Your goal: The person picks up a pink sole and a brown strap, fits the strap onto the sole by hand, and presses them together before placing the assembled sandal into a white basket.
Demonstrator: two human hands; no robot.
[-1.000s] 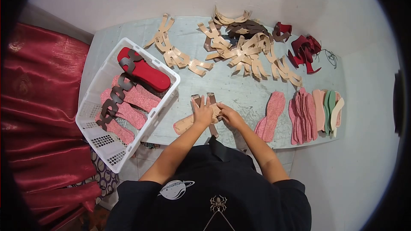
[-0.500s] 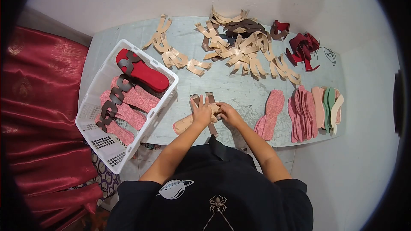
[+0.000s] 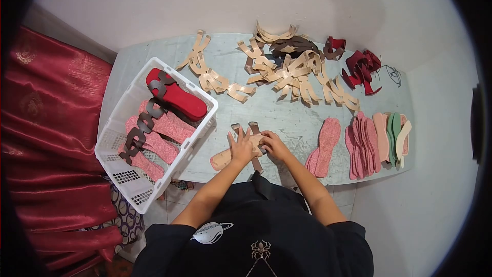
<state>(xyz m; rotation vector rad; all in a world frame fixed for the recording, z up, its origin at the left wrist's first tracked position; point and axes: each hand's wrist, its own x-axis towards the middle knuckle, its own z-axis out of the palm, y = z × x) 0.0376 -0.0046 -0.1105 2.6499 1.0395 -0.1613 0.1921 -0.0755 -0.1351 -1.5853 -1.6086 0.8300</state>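
An insole (image 3: 221, 160) lies tan side up near the table's front edge, its rim pink. Dark brown strap ends (image 3: 253, 129) stick out from beneath it, two on the far side and one on the near side. My left hand (image 3: 242, 149) rests flat over the middle of the insole with fingers spread. At the insole's right end, my right hand (image 3: 272, 144) has its fingers curled on a dark strap piece against the underside. My hands hide much of the insole and where the straps cross it.
A white basket (image 3: 209, 111) on the left holds pink insoles with brown straps and a red sandal (image 3: 185, 101). Beige straps (image 3: 287, 74) are heaped at the back, red straps (image 3: 361, 69) at back right. Pink insoles (image 3: 324, 146) and a row of soles (image 3: 364, 146) lie right.
The view has tilted, so the table appears slightly lower. My right fingers have shifted a little at the insole's end; my left hand stays spread on it.
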